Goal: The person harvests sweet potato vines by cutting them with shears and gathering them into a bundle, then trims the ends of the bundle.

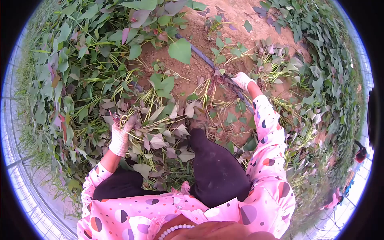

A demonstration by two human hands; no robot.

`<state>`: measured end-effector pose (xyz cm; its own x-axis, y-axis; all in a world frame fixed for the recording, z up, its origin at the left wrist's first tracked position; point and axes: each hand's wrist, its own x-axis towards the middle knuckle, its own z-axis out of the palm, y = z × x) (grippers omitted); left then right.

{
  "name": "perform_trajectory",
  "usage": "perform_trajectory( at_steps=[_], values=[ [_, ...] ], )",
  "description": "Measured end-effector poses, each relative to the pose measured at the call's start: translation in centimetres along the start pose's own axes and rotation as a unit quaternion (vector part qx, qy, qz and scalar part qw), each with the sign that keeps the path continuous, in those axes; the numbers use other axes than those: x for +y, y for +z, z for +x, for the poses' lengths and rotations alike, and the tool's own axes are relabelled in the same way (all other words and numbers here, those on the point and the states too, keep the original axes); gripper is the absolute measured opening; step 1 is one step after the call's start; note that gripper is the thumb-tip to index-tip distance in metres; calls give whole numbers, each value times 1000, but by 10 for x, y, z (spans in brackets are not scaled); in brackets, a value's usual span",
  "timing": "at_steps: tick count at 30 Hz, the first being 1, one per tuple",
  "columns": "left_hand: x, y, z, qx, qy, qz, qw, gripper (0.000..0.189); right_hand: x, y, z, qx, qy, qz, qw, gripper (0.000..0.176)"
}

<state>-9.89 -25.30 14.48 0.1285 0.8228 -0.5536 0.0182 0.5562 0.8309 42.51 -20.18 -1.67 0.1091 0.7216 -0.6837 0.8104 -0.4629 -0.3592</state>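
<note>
My left hand, in a pale glove, is closed round the cut ends of a bunch of leafy vine stems, whose leaves spread to the right. Off to the upper right, my right hand, also gloved, is closed at a dark hose that runs diagonally over the reddish soil. Its fingertips are partly hidden, and whether it grips the hose or a stem cannot be made out. Just left of it, a plant with thin pale stems stands beside the hose.
Dense vines cover the left side, and another leafy row curves along the right. My dark-clad knee is at the bottom centre. Two other people are far off at the lower right, one in a pink top.
</note>
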Motion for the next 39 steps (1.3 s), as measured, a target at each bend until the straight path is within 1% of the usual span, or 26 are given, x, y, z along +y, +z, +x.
perform_trajectory(
  at_steps=[1,3,5,7,8,9,11,13,15,17,18,19,21,23,25,27,29,30,31,32,33,34,35,36,37,39],
  values=[
    [1,1,1,-7,5,13,1000,24,-4,1,-5,1,1,1,1000,62],
    [0,1,1,-14,9,28,999,23,-10,5,-15,68,-24,-50,996,62],
    [-4,1,2,-4,25,35,999,22,-14,10,-22,84,-13,-40,996,59],
    [-3,1,2,0,19,31,999,22,-20,10,-31,155,-14,-42,987,53],
    [-2,1,1,4,13,27,1000,22,-23,8,-32,163,7,-14,986,42],
    [-2,1,0,5,14,26,1000,22,-25,9,-29,163,5,-15,986,42],
    [0,4,-1,9,6,21,1000,21,-29,8,-19,317,-26,63,946,34],
    [-4,4,1,1,14,34,999,22,-46,0,-7,368,-53,27,928,30],
    [-5,5,1,-8,22,49,999,22,-63,-10,0,323,-30,-93,941,31],
    [-2,7,-2,-13,11,48,999,24,-60,-7,23,365,-108,-124,916,32],
    [-2,7,-3,-12,15,51,998,25,-57,-5,35,369,-116,-150,910,31],
    [3,9,-6,-14,9,50,999,24,-54,-2,41,383,-146,-134,902,27],
    [0,4,-5,-18,-2,55,998,23,-43,6,66,369,-95,-176,907,23],
    [-6,2,-2,3,12,63,998,22,-45,1,56,356,-101,-207,906,22],
    [-6,3,-1,-1,23,74,997,23,-51,-2,56,364,-88,-189,908,20],
    [-4,6,0,-11,27,86,996,23,-59,-5,59,317,-12,-216,923,28],
    [-2,7,1,-19,30,97,995,24,-57,-7,62,298,7,-194,935,25],
    [0,7,1,-20,11,85,996,22,-62,-10,52,300,9,-150,942,23],
    [0,7,0,-19,-7,72,997,23,-69,-12,42,302,9,-106,947,28],
    [0,5,1,-31,10,84,996,24,-79,-11,32,312,22,-22,949,39],
    [-2,1,3,-30,11,83,996,24,-92,-6,23,320,10,73,945,40],
    [-4,-4,5,-26,13,75,997,24,-110,1,-1,329,-67,160,928,42],
    [-5,-5,7,-23,15,67,997,25,-130,11,-21,324,-110,212,915,42],
    [8,11,2,-3,9,57,998,26,-150,26,-36,291,-138,251,913,42],
    [16,24,0,-6,7,57,998,26,-170,46,-49,254,-179,269,912,40],
    [25,43,-3,15,46,33,998,22,-220,50,-116,77,-242,323,912,32]
  ],
)
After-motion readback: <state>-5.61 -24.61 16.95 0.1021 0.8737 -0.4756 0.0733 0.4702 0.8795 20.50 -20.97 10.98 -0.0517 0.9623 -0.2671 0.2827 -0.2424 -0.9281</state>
